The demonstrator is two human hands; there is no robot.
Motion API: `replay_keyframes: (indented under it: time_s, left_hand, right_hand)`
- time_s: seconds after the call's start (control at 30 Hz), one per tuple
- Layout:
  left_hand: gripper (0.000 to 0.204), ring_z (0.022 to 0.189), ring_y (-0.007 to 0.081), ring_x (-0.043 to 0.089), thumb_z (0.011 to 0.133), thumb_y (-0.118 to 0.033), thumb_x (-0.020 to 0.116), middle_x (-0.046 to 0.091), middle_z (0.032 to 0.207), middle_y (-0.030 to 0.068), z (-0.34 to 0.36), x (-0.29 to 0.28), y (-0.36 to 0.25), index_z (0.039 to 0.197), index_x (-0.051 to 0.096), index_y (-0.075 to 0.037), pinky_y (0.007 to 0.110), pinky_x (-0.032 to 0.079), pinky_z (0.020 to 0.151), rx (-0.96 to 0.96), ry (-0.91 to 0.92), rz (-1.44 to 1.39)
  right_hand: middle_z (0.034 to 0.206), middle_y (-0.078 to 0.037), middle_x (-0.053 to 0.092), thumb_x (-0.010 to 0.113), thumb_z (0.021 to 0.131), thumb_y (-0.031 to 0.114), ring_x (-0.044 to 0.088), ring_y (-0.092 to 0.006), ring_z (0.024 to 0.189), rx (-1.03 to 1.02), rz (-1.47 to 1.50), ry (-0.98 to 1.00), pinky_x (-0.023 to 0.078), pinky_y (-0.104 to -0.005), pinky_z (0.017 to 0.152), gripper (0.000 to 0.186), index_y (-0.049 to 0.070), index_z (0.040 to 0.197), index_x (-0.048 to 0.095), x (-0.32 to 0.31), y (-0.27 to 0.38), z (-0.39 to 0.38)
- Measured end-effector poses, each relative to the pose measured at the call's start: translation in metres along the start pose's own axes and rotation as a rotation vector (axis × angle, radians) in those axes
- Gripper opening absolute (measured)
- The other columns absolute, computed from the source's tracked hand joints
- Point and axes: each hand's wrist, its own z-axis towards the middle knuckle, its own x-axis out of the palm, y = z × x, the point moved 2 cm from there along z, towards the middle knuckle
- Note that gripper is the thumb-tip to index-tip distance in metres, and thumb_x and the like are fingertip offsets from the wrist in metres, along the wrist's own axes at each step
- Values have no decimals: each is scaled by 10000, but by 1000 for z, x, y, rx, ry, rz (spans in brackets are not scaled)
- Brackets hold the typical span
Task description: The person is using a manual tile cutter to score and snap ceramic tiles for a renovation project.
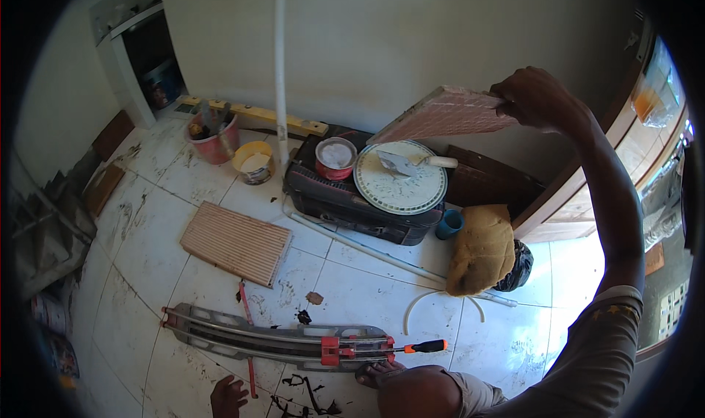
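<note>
My right hand (pixel 540 98), raised at the upper right, grips the end of a tile (pixel 448 114) whose pinkish ribbed underside shows. The tile hangs tilted above a round patterned plate (pixel 367 186) bearing a trowel (pixel 396 163). Low at the left, my left hand (pixel 229 397) is empty, its fingers loosely bent and apart. It is nearest to a manual tile cutter (pixel 242 337), which lies on the floor with a red carriage (pixel 330 350) and an orange-and-black handle (pixel 426 347) at its right end. Another ribbed tile (pixel 235 243) lies beyond the cutter.
A black case (pixel 323 197) by the wall bears the plate and a red tub (pixel 335 157). Buckets (pixel 217 146), a yellow level (pixel 264 117), a white pipe (pixel 352 243), a blue cup (pixel 449 225) and a tan sponge-like piece (pixel 481 249) stand or lie around. Black scraps (pixel 316 400) litter the floor near me.
</note>
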Motion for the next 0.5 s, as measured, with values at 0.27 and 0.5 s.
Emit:
replay_keyframes:
  time_s: [0.27, 0.5]
  left_hand:
    - [799, 1097, 278, 680, 1016, -689, 285, 622, 1342, 177, 17, 67, -158, 1473, 429, -49, 411, 558, 904, 310, 386, -144]
    - [625, 1105, 245, 666, 1030, -512, 509, 660, 1234, 116, -32, 74, -101, 1410, 475, -17, 387, 537, 962, 449, 339, -1173]
  right_hand:
    - [1132, -105, 737, 736, 814, 157, 710, -273, 1097, -695, 237, -798, 598, -434, 915, 220, 87, 1016, 687, -45, 223, -20]
    - [1218, -62, 705, 657, 867, 162, 660, -250, 1195, -1194, 441, -911, 582, -405, 935, 288, 126, 1148, 708, -31, 418, -32]
